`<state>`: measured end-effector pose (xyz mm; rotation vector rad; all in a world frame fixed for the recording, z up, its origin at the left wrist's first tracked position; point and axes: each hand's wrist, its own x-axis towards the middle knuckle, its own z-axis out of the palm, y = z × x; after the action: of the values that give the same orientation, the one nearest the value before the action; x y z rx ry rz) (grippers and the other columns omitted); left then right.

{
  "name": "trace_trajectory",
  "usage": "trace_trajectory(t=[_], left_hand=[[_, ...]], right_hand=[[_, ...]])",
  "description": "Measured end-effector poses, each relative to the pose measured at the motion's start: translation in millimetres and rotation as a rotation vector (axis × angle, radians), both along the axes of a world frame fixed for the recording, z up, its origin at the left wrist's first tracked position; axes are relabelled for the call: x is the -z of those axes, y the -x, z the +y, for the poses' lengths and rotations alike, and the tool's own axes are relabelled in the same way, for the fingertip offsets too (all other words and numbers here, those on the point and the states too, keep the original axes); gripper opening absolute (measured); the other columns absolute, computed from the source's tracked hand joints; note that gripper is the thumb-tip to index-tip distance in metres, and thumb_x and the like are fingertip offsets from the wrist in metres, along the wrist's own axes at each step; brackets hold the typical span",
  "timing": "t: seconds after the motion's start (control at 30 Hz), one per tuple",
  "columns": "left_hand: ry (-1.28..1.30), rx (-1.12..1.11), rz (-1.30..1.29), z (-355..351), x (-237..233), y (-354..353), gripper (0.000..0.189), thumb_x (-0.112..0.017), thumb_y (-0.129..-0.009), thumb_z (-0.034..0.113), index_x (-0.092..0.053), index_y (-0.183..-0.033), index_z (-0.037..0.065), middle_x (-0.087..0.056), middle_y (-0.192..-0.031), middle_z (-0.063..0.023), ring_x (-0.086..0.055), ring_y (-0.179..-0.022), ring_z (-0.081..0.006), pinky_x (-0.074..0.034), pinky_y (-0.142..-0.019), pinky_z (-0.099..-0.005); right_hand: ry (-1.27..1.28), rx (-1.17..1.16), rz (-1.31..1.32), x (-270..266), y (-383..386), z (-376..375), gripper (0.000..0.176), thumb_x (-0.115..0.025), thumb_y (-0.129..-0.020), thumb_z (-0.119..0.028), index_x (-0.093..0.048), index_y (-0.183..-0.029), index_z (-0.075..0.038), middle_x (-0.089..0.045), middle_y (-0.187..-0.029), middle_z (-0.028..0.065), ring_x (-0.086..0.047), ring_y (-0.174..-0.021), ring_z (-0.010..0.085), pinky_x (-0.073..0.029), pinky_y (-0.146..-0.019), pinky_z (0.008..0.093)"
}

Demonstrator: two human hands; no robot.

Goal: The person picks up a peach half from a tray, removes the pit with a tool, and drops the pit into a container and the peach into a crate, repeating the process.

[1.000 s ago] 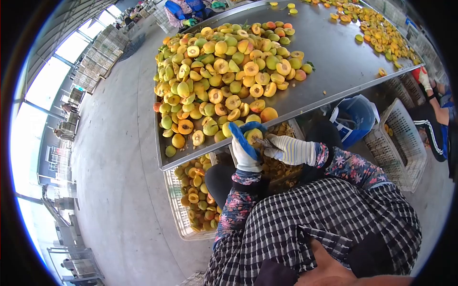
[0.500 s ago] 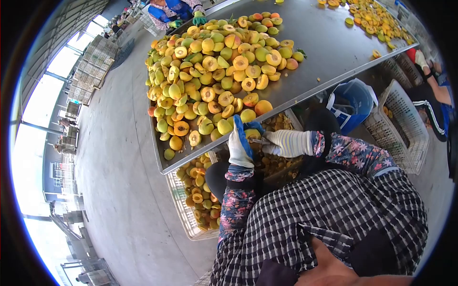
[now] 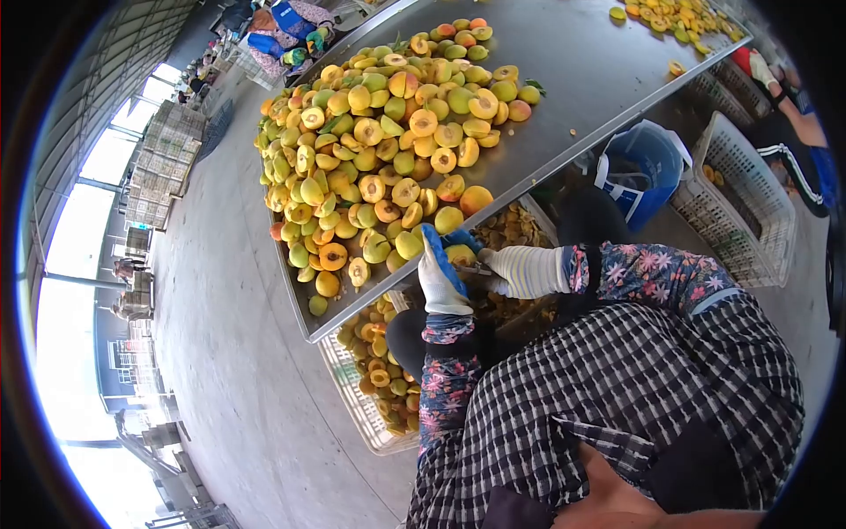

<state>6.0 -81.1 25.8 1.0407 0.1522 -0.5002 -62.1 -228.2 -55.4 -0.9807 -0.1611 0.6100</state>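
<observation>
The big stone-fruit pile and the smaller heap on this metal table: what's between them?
In the head view, mostly bare metal tabletop, with stray fruit pieces near the smaller heap.

Fruit-processing hall (image 3: pixel 203 353) | metal table (image 3: pixel 564 79) — fruit heap (image 3: pixel 388 145) | stacked crates (image 3: pixel 166 145) — industrial scale

You are wearing a white glove (image 3: pixel 437 286) with blue coating (image 3: pixel 447 265) on your left hand (image 3: pixel 442 275) and a pale striped glove (image 3: pixel 539 268) on your right hand (image 3: pixel 525 271). You are also wearing flowered dark sleeves (image 3: pixel 652 275), black bands (image 3: pixel 594 268), a black-and-white checked garment (image 3: pixel 608 379) and dark legwear (image 3: pixel 590 218).
</observation>
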Motion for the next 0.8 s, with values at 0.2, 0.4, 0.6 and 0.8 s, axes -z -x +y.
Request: trace_trajectory(t=[0.2,0.4,0.6,0.8], left_hand=[[0.094,-0.069,-0.017,-1.5,-0.6,5.2,0.056,-0.054,-0.097,0.052,-0.061,-0.093,-0.004,-0.064,-0.079,-0.0141,-0.063,-0.072,-0.0277,-0.055,-0.07,-0.0397],[0.046,0.031,0.028,0.0,3.3,3.8,0.054,-0.053,-0.097,0.052,-0.06,-0.089,-0.001,-0.062,-0.077,-0.0133,-0.063,-0.07,-0.0276,-0.055,-0.069,-0.0409],[0.134,0.032,-0.008,-2.9,-14.9,11.3,0.053,-0.052,-0.098,0.051,-0.06,-0.087,0.0,-0.063,-0.076,-0.0128,-0.064,-0.071,-0.0281,-0.056,-0.068,-0.0415],[0.069,0.189,-0.079,-0.6,-22.2,11.3,0.05,-0.052,-0.1,0.046,-0.064,-0.089,-0.001,-0.065,-0.074,-0.0104,-0.063,-0.066,-0.0206,-0.055,-0.065,-0.0346]], right_hand=[[0.499,0.082,-0.355,-53.3,9.9,12.8,0.03,-0.038,-0.106,-0.021,-0.056,-0.125,-0.007,-0.058,-0.126,0.0059,-0.053,-0.117,0.0156,-0.039,-0.105,0.0281],[0.35,0.046,-0.04,-69.0,17.9,8.2,0.027,-0.051,-0.102,-0.026,-0.056,-0.122,-0.009,-0.058,-0.093,0.0029,-0.054,-0.077,0.0142,-0.045,-0.07,0.0265],[0.158,-0.009,0.295,-113.6,28.0,3.9,0.022,-0.054,-0.1,-0.037,-0.056,-0.104,-0.015,-0.044,-0.059,-0.0051,-0.04,-0.043,0.0082,-0.033,-0.04,0.0242],[-0.218,-0.137,0.525,-99.7,30.5,-6.7,0.031,-0.055,-0.099,-0.044,-0.056,-0.096,-0.013,-0.038,-0.056,-0.0058,-0.033,-0.04,0.0054,-0.026,-0.037,0.0208]])
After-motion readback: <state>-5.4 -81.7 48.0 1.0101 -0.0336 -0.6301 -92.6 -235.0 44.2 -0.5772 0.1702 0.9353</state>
